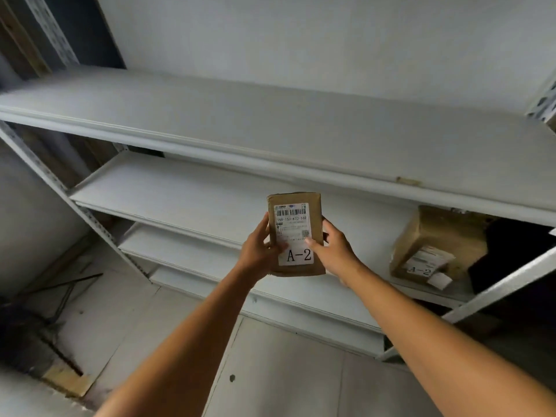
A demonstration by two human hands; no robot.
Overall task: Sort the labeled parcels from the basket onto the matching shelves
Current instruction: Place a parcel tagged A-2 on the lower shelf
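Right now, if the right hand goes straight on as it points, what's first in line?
Likely the second shelf board, just beyond the A-2 parcel that the right hand grips. Depth unclear.

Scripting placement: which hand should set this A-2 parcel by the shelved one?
Likely right: left hand and right hand both grip the A-2 parcel, but right is nearer the shelved A-2 box.

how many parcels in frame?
2. The held parcel, labeled A-2, is gripped by the left hand and right hand. The shelved parcel, also A-2, lies far right on the second shelf. The dark object beside it may hide more.
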